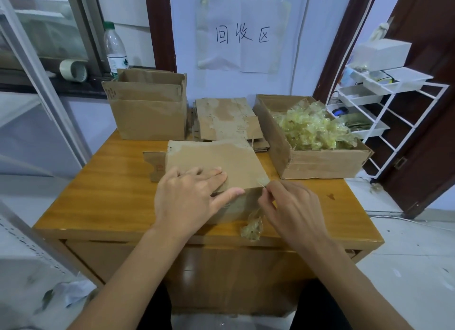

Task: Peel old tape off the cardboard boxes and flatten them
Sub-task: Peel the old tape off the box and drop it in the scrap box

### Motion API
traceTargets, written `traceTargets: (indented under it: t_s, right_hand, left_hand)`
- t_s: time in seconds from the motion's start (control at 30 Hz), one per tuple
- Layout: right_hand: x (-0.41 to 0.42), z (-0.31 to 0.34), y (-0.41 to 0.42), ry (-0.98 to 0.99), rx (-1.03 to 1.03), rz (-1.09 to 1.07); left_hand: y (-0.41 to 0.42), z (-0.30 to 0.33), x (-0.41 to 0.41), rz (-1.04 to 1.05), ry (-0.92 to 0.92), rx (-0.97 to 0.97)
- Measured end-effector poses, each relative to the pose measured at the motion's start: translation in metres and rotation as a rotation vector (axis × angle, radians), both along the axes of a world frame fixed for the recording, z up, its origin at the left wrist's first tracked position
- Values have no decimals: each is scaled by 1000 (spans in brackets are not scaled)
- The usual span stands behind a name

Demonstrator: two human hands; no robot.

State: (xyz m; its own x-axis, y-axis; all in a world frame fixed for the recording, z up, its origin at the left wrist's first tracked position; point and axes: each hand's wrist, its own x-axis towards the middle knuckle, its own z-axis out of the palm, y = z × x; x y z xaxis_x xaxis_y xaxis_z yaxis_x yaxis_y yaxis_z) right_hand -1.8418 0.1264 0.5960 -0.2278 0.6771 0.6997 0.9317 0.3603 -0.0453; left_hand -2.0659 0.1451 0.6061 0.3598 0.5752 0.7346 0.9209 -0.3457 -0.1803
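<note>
Cardboard box [216,162], the one being worked on, lies near the front edge of the wooden bench [103,181], roughly centred across it. Its broad face is up, and its long axis runs from the front edge toward the back, slanting slightly left; a notched flap sticks out from its left side. The left hand [189,194] rests on top of it, fingers straight and spread, thumb stretched along the box's near top edge. The right hand [293,211] is at the box's near right corner, fingers curled, thumb and fingertips pinching a strip of old tape [253,223]. The tape is yellowish and crumpled; it hangs from the pinch down in front of the box's near side to the bench's front edge.

At the back left corner stands an open cardboard box [150,112], upright, flaps raised. At the middle of the back edge lies a stack of flattened boxes [226,120], torn patches on the top sheet. Toward the back right a shallow cardboard tray [320,164] holds a heap of balled-up tape [312,127]. A paper sign [242,34] with handwritten characters is on the wall behind. A plastic bottle [115,48] and a roll of tape [73,70] sit on the window ledge to the left; a white wire shelf [394,103] stands right of the bench.
</note>
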Motion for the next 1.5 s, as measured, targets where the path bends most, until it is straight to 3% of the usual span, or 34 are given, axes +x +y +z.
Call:
traceTargets:
  t_s: [0.27,0.37,0.5,0.7,0.97,1.5]
  right_hand:
    - [-4,-18,0,414,-72,14]
    - [1,-18,0,446,-107,87]
    - [26,-13,-5,357,-218,240]
    - [24,30,-8,74,-231,113]
    - [-2,71,7,-436,-471,-11]
    - [-29,108,24,-549,-748,-96]
  left_hand:
    - [2,0,-2,-3,22,-33]
    - [2,1,-1,-2,22,-54]
    - [1,3,-1,5,12,-79]
    - [-1,3,2,1,-10,-57]
    - [1,0,2,14,-28,-37]
    - [2,1,0,10,-27,-88]
